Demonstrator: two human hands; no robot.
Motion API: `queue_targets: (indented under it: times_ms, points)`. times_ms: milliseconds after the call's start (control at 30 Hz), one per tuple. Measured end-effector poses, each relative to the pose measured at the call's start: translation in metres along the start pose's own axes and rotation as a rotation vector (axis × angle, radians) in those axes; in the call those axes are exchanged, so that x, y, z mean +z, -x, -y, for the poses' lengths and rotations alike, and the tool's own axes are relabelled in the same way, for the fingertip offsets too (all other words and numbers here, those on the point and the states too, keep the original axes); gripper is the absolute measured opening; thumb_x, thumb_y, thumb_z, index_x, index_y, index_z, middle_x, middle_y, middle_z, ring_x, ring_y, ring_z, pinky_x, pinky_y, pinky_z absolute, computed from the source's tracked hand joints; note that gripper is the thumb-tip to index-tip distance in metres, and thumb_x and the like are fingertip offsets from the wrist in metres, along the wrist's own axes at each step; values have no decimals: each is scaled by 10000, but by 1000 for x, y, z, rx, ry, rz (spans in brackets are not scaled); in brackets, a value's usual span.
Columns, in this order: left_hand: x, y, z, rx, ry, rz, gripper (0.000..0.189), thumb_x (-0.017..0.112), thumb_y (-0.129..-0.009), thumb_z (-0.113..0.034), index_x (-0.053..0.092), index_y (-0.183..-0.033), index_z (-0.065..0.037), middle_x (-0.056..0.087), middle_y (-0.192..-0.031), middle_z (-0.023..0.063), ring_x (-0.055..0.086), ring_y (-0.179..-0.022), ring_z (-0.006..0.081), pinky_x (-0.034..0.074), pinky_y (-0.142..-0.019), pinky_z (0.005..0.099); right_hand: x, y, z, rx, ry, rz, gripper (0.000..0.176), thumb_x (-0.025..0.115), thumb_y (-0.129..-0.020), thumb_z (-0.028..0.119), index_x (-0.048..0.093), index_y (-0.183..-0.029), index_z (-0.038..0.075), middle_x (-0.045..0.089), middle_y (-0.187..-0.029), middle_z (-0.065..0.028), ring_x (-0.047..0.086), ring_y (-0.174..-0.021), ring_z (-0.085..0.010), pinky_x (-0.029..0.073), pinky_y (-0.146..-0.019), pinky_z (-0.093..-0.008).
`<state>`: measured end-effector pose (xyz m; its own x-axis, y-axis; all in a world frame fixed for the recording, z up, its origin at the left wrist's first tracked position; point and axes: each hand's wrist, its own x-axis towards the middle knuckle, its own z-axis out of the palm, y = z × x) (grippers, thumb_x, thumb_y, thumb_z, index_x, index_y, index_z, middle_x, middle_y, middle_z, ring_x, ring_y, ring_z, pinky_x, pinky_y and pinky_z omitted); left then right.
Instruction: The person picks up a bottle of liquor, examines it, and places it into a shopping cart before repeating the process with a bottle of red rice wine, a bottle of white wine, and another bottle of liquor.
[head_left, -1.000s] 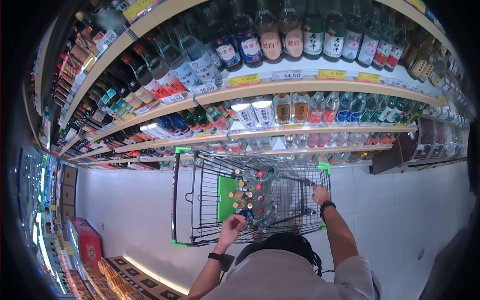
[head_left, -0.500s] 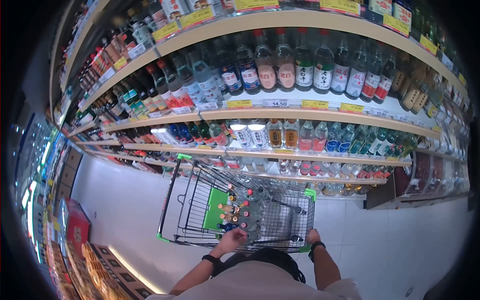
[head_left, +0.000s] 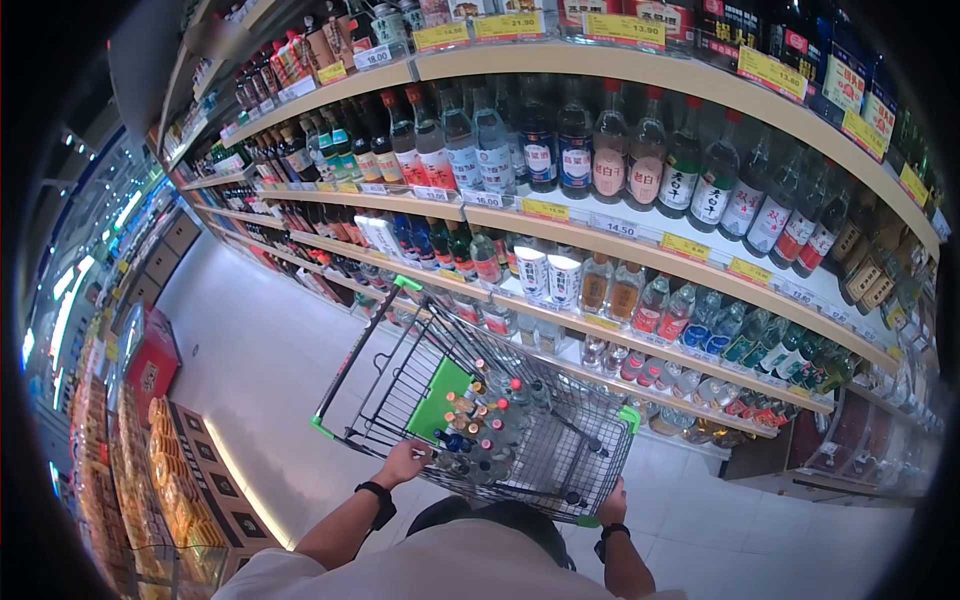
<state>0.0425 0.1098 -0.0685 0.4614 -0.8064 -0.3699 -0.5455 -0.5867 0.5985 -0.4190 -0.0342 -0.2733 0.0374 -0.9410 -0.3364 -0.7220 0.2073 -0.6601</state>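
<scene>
A black wire shopping cart (head_left: 575,450) with green corners stands in front of me, its handle end to the left. Several glass bottles (head_left: 490,425) with red, gold and dark caps are inside it, next to a green panel (head_left: 440,395). My left hand (head_left: 405,463) is at the cart's near side rim, fingers curled over it, close to the bottles. On the right, my right hand (head_left: 612,503) grips the cart's end rim near a green corner. Dark bands circle both wrists.
A long shelf unit (head_left: 560,215) of liquor bottles with price tags curves along the far side. At lower left stand a display of packaged goods (head_left: 180,470) and a red box-like stand (head_left: 150,360). Pale floor tiles (head_left: 270,330) lie between.
My left hand has moved left from above the bottles to the cart's near rim. The cart appears turned clockwise, and the view has shifted and tilted. My right hand stays on the cart.
</scene>
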Motion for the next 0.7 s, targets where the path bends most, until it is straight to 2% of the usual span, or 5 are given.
queue_targets:
  times_ms: [200,367,533,633,700]
  points:
    - [-33,-12,48,7,-120,-88,259,717,-775,-202,738,-980,-45,713,-1031,184,647,-1040,351,496,-942,419,35,11,-36,-36,108,-81,506,501,-804,15,464,-1306,-37,640,-1072,-274,603,-1021,-461,483,-902,-517]
    - [-73,-43,98,127,-328,-203,312,746,-752,-219,721,-1045,-113,598,-1267,223,541,-1195,384,433,-1030,450,27,39,13,231,229,35,805,659,-731,33,289,-1441,-63,544,-1248,-274,585,-1085,-442,489,-971,-478]
    - [-134,-65,123,72,-576,-268,567,711,-770,-249,592,-1315,-145,240,-1536,296,171,-1431,505,197,-1151,592,46,61,36,422,171,-68,912,707,-686,102,252,-1460,-56,342,-1472,-237,452,-1274,-439,433,-1067,-470]
    - [-157,-83,148,39,-672,-237,572,687,-778,-224,577,-1328,-114,238,-1539,299,179,-1427,517,195,-1154,594,71,49,16,435,147,-154,926,706,-680,123,249,-1463,-66,328,-1496,-226,439,-1295,-435,394,-1106,-455]
    - [-164,-93,169,78,-704,-239,570,660,-770,-113,570,-1332,-97,250,-1556,245,321,-1376,472,346,-1089,543,76,34,2,484,61,-143,939,705,-663,134,259,-1462,-76,305,-1515,-213,427,-1308,-429,369,-1126,-445]
